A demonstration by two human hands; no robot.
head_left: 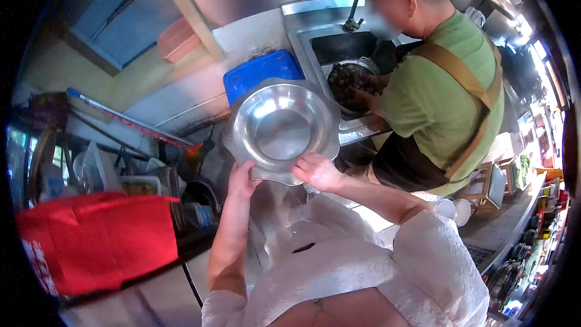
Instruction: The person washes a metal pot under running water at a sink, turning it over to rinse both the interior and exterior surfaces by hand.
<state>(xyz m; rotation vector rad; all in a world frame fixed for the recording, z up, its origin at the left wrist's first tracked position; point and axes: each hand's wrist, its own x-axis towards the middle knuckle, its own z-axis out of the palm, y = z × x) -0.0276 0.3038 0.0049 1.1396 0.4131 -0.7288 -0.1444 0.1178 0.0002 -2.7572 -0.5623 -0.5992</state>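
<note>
A shiny metal bowl point(282, 130) with a wide, wavy-edged rim is held out in front of me, its hollow facing up. Nothing shows inside it but reflections. My left hand point(242, 180) grips the near left part of the rim, and my right hand point(317, 171) grips the near right part. Both thumbs lie on top, while the other fingers are partly hidden underneath. Just past the bowl's far edge lies a blue plastic tray or lid point(261, 72).
At the right, a co-worker in a green shirt point(448, 91) has both hands in a dark-filled bowl point(348, 85) in the steel sink point(302, 42). A red bag point(100, 242) stands at left. Wooden stools point(487, 184) are at right, and a pink bin point(178, 40) at upper left.
</note>
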